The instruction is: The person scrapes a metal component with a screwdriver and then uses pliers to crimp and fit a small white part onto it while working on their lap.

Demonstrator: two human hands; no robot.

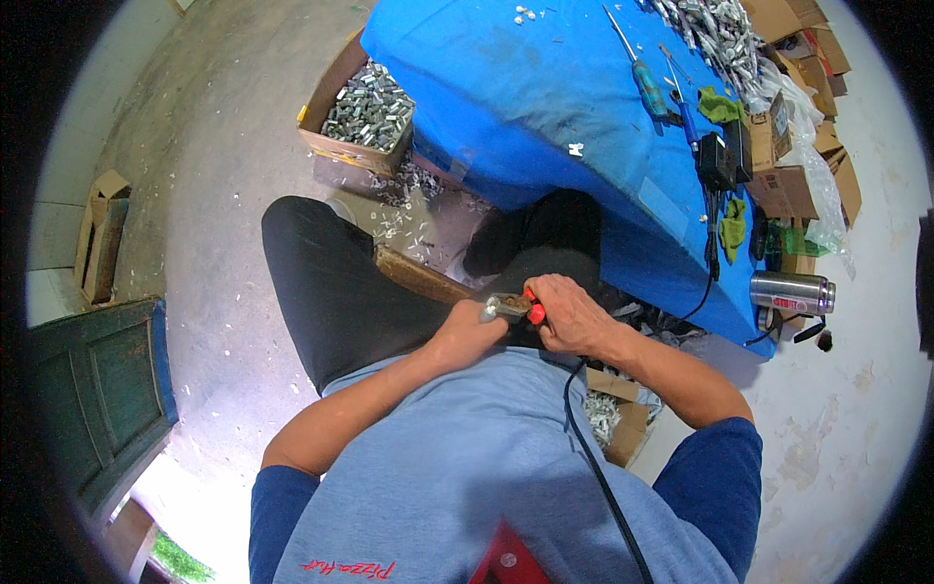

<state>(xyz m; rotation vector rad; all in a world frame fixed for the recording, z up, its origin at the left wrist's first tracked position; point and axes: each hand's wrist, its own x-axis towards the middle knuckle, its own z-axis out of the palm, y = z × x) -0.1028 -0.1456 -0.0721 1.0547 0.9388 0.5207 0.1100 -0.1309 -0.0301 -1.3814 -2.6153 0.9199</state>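
My right hand [576, 316] is closed around the red handles [535, 313] of a pair of pliers, held low in front of my lap. The pliers' brownish metal head [510, 303] points toward my left hand [467, 336]. Between the fingers of that hand is a small silvery metal piece [489, 309], which meets the pliers' head. My fingers partly hide the piece, so I cannot tell whether the jaws grip it.
At the far left, a cardboard box [362, 156] holds many short metal pieces [370, 105]. A blue-covered table [486, 88] carries a teal-handled screwdriver [648, 88], black power adapters [717, 162] and a metal pile [715, 39]. A steel thermos [793, 292] is at right. A black cable [595, 467] crosses my shirt.
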